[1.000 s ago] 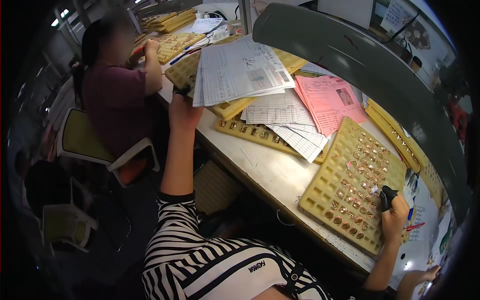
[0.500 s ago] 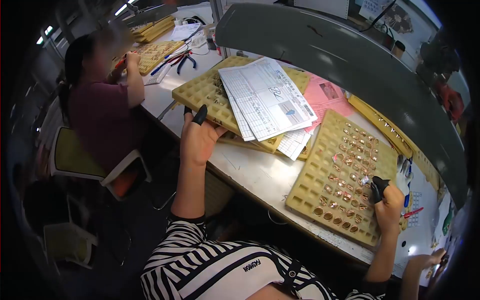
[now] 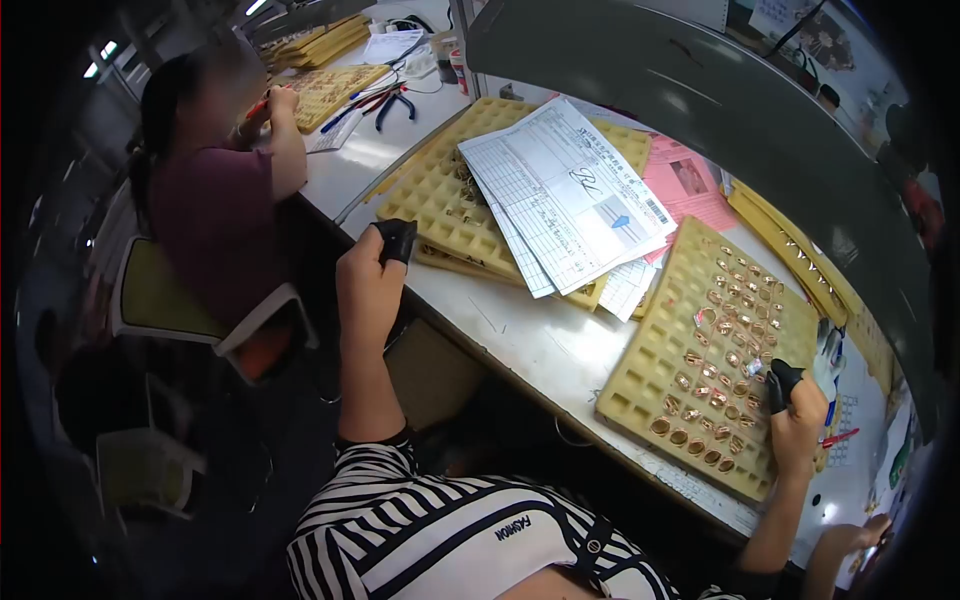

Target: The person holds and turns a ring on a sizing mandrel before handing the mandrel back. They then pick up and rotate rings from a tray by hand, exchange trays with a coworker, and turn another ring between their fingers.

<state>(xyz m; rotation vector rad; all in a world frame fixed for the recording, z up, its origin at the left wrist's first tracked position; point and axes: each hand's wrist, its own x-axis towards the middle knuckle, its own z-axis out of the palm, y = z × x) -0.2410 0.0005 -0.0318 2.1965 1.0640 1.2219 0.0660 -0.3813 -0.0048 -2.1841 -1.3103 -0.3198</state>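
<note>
My left hand [image 3: 368, 290], with black finger covers on thumb and finger, is closed at the left corner of a stack of yellow compartment trays [image 3: 405, 210]. Whether anything sits between its fingertips is hidden. White printed forms [image 3: 570, 200] lie across the top tray, beside a dark cluster of small pieces [image 3: 464, 185]. My right hand [image 3: 800, 415], also in black finger covers, is pinched over the right side of another yellow tray [image 3: 630, 375]. Rows of rings [image 3: 715, 375] fill many of its slots. A bright, shiny small piece [image 3: 753, 368] is next to those fingertips; the grip itself is hidden.
Pink paper [image 3: 690, 190] lies behind the trays, below a dark curved panel [image 3: 620, 80]. A long yellow holder [image 3: 800, 255] and a red pen [image 3: 840, 437] are at the right. Left, a co-worker in a maroon top [image 3: 215, 220] sits near pliers [image 3: 395, 110]. Another person's hand [image 3: 858, 535] shows lower right.
My left hand has come out from under the upper tray's edge and closed at its corner. The upper tray now lies lower on the stack. My right hand stays at the ring tray; the view has shifted.
</note>
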